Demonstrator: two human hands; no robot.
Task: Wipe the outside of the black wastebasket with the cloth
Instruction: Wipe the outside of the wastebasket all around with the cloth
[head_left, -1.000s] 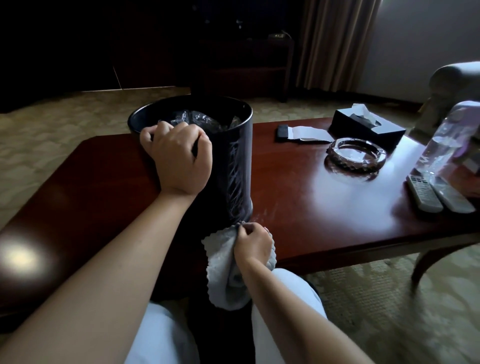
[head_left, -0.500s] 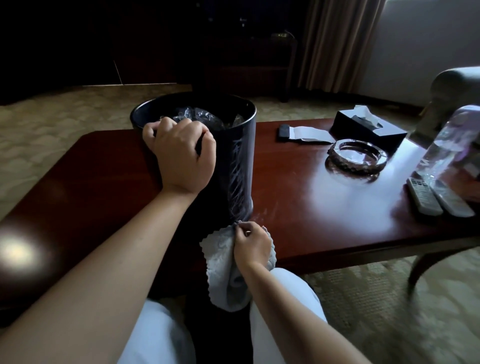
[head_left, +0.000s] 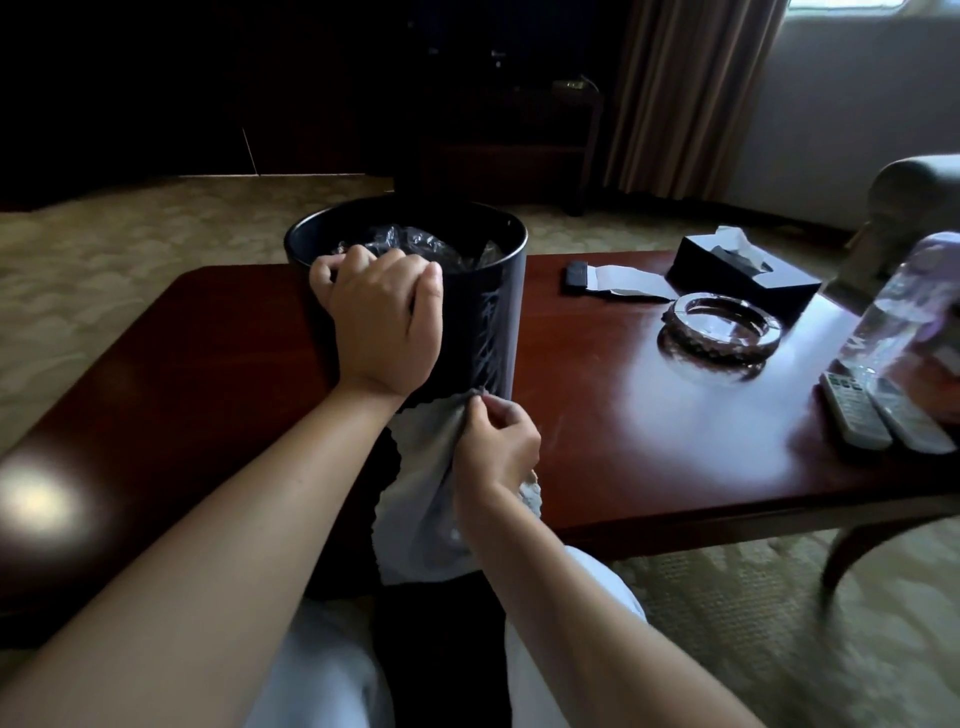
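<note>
The black wastebasket (head_left: 483, 317) stands upright on the dark red wooden table (head_left: 649, 410), near its front edge, with a crumpled clear plastic liner inside. My left hand (head_left: 382, 322) grips the near rim, fingers curled over the edge. My right hand (head_left: 501, 447) pinches a light grey cloth (head_left: 421, 499) at the foot of the wastebasket's near side. The cloth's upper edge touches the lower wall and the rest hangs down over the table's front edge.
On the table's right half lie a glass ashtray (head_left: 722, 325), a black tissue box (head_left: 743, 273), a small black item with white paper (head_left: 608, 278), two remote controls (head_left: 883, 415) and a clear bottle (head_left: 904, 322). An armchair (head_left: 914, 197) stands far right. My white-trousered knees sit below the table edge.
My right hand has shifted slightly, lifting the cloth's upper edge against the base of the wastebasket. My left hand stays clamped on the rim. The view has tilted a little.
</note>
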